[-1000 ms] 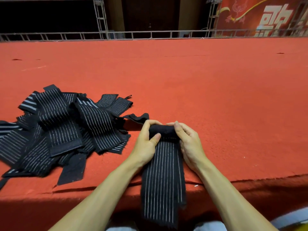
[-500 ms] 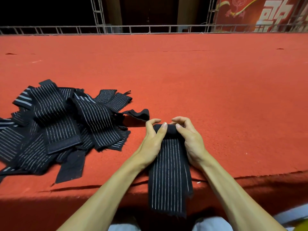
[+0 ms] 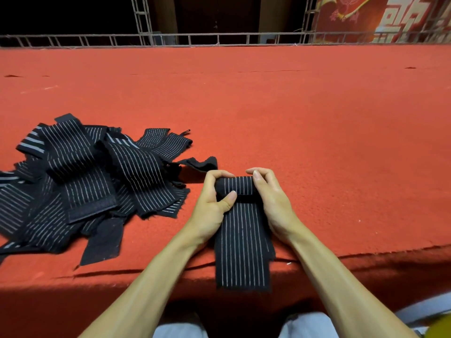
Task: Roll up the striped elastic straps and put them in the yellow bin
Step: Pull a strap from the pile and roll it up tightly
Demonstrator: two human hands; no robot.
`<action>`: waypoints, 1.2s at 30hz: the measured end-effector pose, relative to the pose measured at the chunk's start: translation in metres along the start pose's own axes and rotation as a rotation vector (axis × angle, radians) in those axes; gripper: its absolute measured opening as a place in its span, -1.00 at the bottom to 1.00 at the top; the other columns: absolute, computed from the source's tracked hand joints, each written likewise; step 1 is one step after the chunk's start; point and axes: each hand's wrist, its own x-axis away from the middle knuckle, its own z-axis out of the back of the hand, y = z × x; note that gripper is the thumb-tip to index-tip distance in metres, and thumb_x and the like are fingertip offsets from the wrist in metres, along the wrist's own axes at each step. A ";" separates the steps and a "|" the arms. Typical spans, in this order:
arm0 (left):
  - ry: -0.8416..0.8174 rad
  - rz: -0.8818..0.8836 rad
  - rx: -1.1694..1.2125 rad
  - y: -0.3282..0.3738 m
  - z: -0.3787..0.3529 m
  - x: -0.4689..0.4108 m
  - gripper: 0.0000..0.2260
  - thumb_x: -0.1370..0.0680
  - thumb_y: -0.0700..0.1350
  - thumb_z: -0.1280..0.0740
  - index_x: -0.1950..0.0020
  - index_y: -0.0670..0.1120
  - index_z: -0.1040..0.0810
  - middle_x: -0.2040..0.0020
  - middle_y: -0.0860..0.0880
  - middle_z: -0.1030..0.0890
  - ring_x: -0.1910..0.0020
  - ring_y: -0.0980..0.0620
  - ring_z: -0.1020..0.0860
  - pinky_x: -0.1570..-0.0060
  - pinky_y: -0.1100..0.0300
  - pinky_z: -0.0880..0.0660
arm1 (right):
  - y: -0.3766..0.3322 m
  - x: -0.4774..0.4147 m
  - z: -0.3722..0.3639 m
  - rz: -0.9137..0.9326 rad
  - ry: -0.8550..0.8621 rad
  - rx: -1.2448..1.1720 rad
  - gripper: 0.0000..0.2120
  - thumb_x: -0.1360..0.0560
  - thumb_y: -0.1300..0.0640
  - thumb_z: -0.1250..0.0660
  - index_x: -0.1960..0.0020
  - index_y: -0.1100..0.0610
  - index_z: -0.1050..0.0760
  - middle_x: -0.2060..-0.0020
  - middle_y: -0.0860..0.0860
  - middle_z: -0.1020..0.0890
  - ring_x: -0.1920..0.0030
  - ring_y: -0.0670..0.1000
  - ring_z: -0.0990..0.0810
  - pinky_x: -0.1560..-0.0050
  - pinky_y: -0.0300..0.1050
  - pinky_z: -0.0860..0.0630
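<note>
A black elastic strap with thin white stripes [image 3: 241, 242] lies lengthwise in front of me, its near end hanging over the platform's front edge. Its far end is rolled into a short roll [image 3: 235, 186]. My left hand [image 3: 216, 203] grips the roll's left side, thumb pressed on its front. My right hand [image 3: 269, 198] pinches the roll's right side with curled fingers. A sliver of the yellow bin [image 3: 439, 325] shows at the bottom right corner.
A loose pile of several more striped straps [image 3: 80, 181] lies to the left on the red carpeted platform [image 3: 317, 132]. The platform's front edge [image 3: 366, 252] runs just below my wrists. A metal truss rail [image 3: 219, 39] borders the far side.
The roll at the strap's far end has grown thicker and now shows stripes on top. Less strap hangs over the front edge. Both hands stay on the roll.
</note>
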 end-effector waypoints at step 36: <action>0.107 -0.097 -0.024 -0.003 0.006 -0.001 -0.58 -0.28 -0.38 -0.28 0.14 0.16 -0.51 -0.19 0.04 -0.53 -0.23 0.06 -0.47 -0.30 0.02 -0.36 | 0.000 -0.002 -0.001 -0.023 0.045 0.023 -0.61 -0.43 -0.22 -0.32 -0.10 0.01 -0.59 0.08 -0.08 -0.64 0.15 -0.14 -0.57 0.09 -0.11 -0.47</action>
